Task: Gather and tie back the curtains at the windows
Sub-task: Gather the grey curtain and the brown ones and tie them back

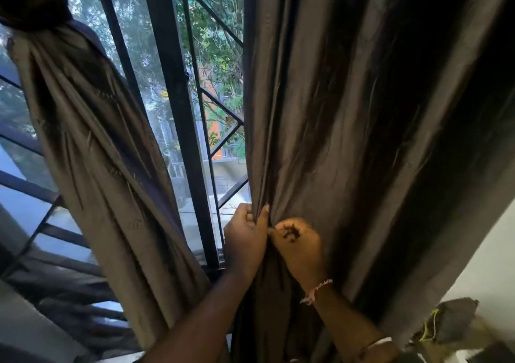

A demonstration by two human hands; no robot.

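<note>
Both grips are closed on the same cloth: my left hand [245, 231] pinches the inner edge of the right curtain [348, 117] between thumb and curled fingers, and my right hand [299, 240], touching it knuckle to knuckle, bunches a fold of that curtain just beside it. From my remote seat I see this curtain as the biggest thing in view, a dark brown-grey sheet hanging loose and filling the right half, its edge drawn into pleats above my hands. Left of it hangs the left curtain [92, 145], already gathered and twisted into a thick rope, knotted near the top left. Between the two stands the window [178, 106], with a dark frame and a metal grille of slanted bars, green trees beyond the glass. A pale wall [485, 265] shows at the lower right. On my right wrist sits a thin pink thread bracelet [316, 291].
</note>
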